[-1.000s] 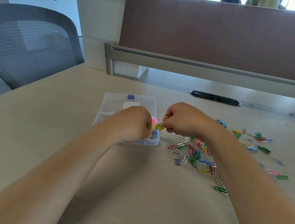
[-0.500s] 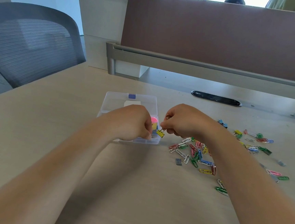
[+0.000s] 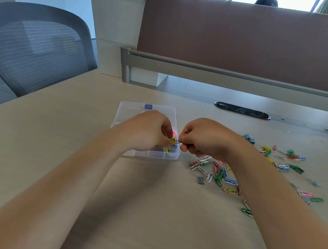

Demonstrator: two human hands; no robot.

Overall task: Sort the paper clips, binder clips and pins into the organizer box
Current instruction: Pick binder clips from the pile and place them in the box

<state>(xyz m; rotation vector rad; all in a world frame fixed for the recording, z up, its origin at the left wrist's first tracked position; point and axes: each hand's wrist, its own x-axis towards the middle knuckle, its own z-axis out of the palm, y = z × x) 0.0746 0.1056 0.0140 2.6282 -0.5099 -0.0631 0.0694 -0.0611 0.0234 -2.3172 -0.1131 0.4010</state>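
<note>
A clear plastic organizer box [image 3: 129, 109] with a blue latch lies open on the desk. Over its near right corner my left hand [image 3: 148, 131] and my right hand [image 3: 203, 136] together pinch a small yellow binder clip [image 3: 173, 140]. My right fingers hold its wire handle and also a paper clip. Something pink [image 3: 174, 133] shows in the box behind the clip. Another yellow clip [image 3: 166, 150] lies in a front compartment. Most of the box is hidden by my left hand.
Several coloured paper clips [image 3: 219, 175] lie scattered right of the box, with binder clips [image 3: 266, 148] and more clips farther right. Small grey staple strips [image 3: 201, 180] lie among them. A desk divider [image 3: 246, 38] stands behind, a cable slot [image 3: 241, 110] before it, a mesh chair [image 3: 33, 47] left.
Both hands stay together over the box's near right corner. The yellow binder clip has shifted slightly lower and toward my left hand between them.
</note>
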